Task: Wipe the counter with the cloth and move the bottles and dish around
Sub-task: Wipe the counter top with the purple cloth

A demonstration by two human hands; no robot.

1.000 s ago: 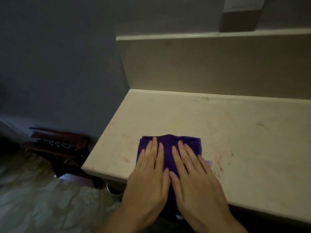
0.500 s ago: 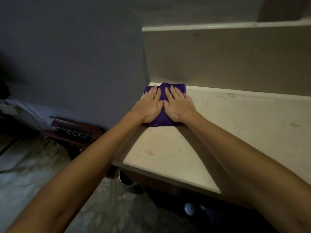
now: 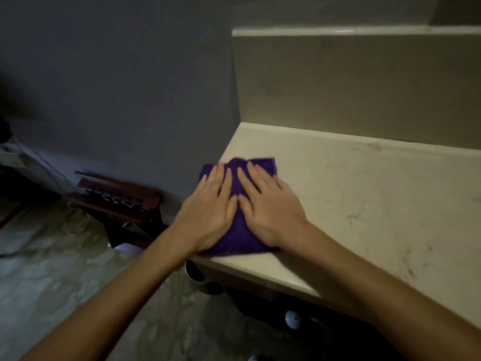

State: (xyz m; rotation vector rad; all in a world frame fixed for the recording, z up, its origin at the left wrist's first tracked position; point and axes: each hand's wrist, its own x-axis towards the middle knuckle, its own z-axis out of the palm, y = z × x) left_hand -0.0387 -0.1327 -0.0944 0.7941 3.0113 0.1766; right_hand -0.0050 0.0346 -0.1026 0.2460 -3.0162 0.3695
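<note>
A folded purple cloth (image 3: 238,238) lies on the cream stone counter (image 3: 364,194), at its left end near the front edge. My left hand (image 3: 208,212) presses flat on the cloth's left half with straight fingers. Beside it, my right hand (image 3: 270,207) presses flat on the right half, thumbs almost touching. The cloth's left side hangs slightly over the counter's left edge. No bottles or dish are in view.
A grey wall (image 3: 130,87) borders the counter's left end, and a beige backsplash with a ledge (image 3: 351,82) rises behind it. A dark wooden rack (image 3: 114,201) stands on the marbled floor to the left. A dark bin (image 3: 197,277) sits under the counter.
Both hands have slid the cloth from the back left corner toward the front edge of the counter. A second ago it was near the front, then pushed back.
</note>
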